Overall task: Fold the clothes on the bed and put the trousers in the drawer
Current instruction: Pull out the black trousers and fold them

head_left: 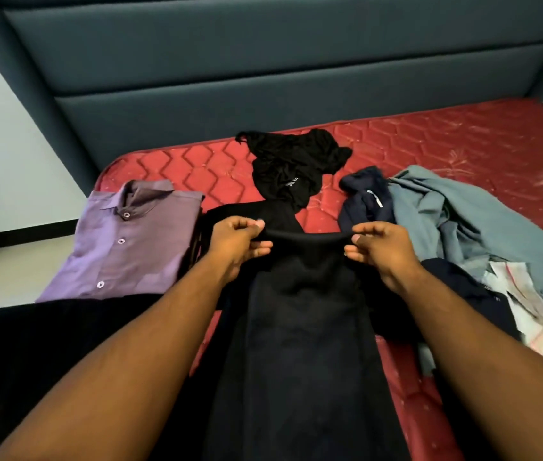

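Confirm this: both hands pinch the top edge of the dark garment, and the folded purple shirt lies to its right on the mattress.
Not quite. The head view shows the purple shirt to the left of the dark garment. The left hand and right hand do pinch its top edge.

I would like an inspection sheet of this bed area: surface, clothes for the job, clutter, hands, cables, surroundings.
Surface: red quilted mattress, no sheet.
Job's things: dark garment held up by its top edge; purple shirt folded at the left; black top, navy garment and grey-blue garment crumpled.
Clutter: white patterned cloth at the right.
Hands: left hand and right hand each pinch the dark garment's edge.
Cables: nothing seen.
Surroundings: dark padded headboard; pale floor at the left; no drawer in view.
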`<state>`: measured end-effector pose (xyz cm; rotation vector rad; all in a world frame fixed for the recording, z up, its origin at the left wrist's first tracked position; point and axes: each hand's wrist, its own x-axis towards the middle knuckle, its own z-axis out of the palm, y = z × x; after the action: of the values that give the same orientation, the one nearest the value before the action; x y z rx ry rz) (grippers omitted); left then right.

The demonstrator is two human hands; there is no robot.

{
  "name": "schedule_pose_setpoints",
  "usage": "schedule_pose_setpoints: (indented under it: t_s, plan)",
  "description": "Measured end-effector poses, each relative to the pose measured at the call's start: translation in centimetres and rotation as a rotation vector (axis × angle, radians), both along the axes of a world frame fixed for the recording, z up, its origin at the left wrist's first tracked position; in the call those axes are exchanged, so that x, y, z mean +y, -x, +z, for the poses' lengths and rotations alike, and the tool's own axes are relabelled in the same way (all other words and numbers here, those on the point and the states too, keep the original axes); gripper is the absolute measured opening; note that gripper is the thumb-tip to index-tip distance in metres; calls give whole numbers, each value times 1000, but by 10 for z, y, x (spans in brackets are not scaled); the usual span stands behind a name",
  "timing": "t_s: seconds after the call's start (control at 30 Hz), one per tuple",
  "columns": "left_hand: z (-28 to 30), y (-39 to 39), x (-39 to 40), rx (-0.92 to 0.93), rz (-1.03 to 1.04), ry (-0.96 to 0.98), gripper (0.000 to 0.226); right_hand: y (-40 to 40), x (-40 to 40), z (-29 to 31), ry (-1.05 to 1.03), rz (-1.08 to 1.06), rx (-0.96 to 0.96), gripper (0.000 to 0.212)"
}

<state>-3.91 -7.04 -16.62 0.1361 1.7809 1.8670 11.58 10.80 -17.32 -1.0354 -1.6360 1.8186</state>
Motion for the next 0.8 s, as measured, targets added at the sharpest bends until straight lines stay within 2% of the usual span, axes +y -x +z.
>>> schedule_pose_setpoints:
  t_s: [0.17, 0.3, 0.43, 0.47, 0.63, 0.8]
  plan:
    - [34, -85, -75, -40, 54, -123, 7, -90, -62, 40, 3, 45, 84, 20]
    - [29, -169, -148, -30, 63, -102, 31, -174, -128, 37, -116, 125, 36, 30]
    - [4, -251, -215, -27, 122, -23, 57, -258, -188, 7, -720, 323, -261, 33]
    - [-6, -267, -227, -43, 134, 4, 61, -271, -198, 0, -814, 399, -339, 31]
    - [-50, -324, -267, -99, 184, 187, 59, -306, -244, -5, -912, 735, -809, 27]
    - [-55, -350, -281, -62, 158, 289, 53, -308, -269, 14, -951, 820, -1036, 27]
